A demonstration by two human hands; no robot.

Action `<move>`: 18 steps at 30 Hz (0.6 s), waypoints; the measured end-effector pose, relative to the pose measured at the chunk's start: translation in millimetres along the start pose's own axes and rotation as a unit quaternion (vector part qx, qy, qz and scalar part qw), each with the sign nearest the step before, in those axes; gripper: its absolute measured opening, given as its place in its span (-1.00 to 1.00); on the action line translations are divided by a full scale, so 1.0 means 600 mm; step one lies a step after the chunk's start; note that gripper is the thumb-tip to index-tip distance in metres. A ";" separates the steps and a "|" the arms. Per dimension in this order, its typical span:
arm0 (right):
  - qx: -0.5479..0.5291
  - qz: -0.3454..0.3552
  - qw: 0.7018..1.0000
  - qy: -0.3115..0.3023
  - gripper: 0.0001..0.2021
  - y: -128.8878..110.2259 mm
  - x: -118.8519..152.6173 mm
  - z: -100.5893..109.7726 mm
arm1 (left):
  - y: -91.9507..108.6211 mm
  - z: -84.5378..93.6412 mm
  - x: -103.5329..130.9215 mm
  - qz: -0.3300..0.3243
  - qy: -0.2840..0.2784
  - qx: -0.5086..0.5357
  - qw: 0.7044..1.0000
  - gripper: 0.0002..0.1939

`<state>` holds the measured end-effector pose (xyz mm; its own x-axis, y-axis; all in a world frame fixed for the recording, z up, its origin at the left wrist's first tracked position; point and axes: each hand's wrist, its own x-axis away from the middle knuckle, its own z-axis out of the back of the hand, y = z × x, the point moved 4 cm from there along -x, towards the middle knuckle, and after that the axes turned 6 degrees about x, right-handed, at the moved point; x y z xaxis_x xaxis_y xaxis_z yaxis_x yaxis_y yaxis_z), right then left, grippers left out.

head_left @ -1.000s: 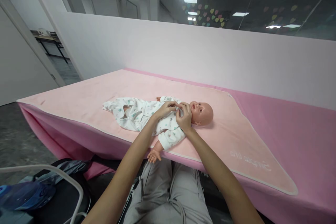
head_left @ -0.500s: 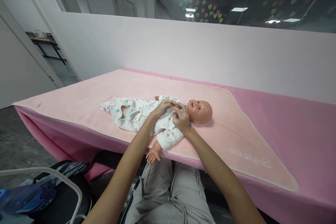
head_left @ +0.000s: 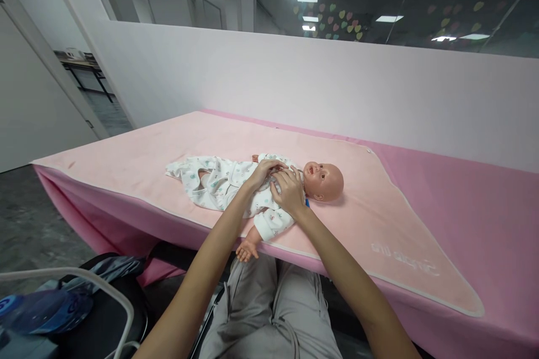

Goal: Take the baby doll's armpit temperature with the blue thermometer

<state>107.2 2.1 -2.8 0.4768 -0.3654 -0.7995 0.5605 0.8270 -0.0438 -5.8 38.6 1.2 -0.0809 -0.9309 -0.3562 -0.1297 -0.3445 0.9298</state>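
Note:
A bald baby doll (head_left: 324, 182) lies on its back on a peach mat, head to the right. It wears white baby clothes (head_left: 227, 176) with small printed figures. My left hand (head_left: 265, 173) is over the chest, its fingers bent onto the cloth of the top; its fingertips are partly covered. Close against it, my right hand (head_left: 290, 189) rests on the upper chest near the neck, fingers stretched out and thumb apart. A bit of blue shows beside the right wrist. The doll's near arm (head_left: 249, 244) reaches over the table edge, palm up.
The peach mat (head_left: 404, 224) covers much of a table draped in pink cloth (head_left: 497, 224). Behind stands a white wall (head_left: 320, 84) with a dark window above. Lower left, a chair holds a blue-tinted bottle (head_left: 46, 309), near a curved pale tube (head_left: 105, 287).
My right hand's fingers have gone from curled and pinched to stretched out over the doll's chest. My left hand has hardly moved. The view has shifted slightly.

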 end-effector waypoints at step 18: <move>0.040 -0.016 0.999 -0.008 -0.90 -0.002 0.000 -0.007 | 0.000 -0.002 -0.001 -0.011 0.024 0.008 1.000 -0.69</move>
<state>103.9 2.9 -5.3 0.4676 -0.3988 -0.7889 0.6283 0.7777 -0.0207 -4.7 39.2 1.7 -0.0303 -0.9284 -0.3704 -0.1461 -0.3625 0.9205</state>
